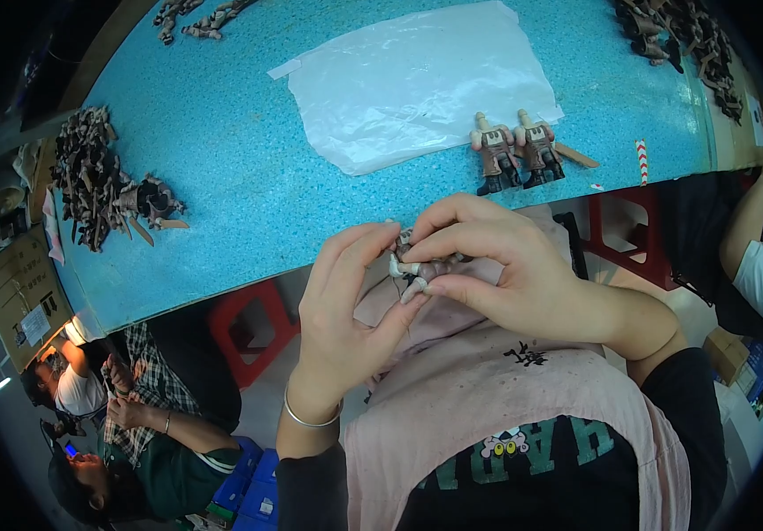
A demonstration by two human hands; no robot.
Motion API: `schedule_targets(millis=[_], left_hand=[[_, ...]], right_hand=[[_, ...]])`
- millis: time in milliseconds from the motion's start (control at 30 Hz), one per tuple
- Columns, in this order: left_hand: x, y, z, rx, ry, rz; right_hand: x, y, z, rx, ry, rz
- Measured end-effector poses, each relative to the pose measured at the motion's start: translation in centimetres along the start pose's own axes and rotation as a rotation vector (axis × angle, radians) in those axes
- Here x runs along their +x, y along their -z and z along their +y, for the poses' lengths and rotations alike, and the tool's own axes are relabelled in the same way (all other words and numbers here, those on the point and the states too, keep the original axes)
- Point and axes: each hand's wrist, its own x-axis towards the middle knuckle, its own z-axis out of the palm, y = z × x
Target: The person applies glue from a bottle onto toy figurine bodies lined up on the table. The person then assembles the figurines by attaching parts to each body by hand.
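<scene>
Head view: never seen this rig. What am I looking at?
No robot: a person works bare-handed, filmed by the left of two head-worn fisheye cameras looking down, so straight edges bend. The left hand and right hand hold a small brown-and-white plastic-looking figure. On the speckled blue table lie a crinkled translucent white sheet, two brown-and-black humanoid figures by its near right corner, and heaps of small brown-grey figure pieces at left and far right.

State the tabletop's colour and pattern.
The tabletop is bright blue with fine speckles, best seen in the head view.
</scene>
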Motion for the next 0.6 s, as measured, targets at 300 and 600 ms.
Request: schedule_targets(millis=[300,600], left_hand=[[-0.2,-0.1,0.0,-0.031,0.022,-0.002],[-0.6,-0.5,-1.7,-0.24,0.088,0.038]], right_hand=[[-0.1,-0.1,-0.1,0.013,-0.088,0.015],[-0.2,-0.8,0.6,0.068,-0.063,0.098]])
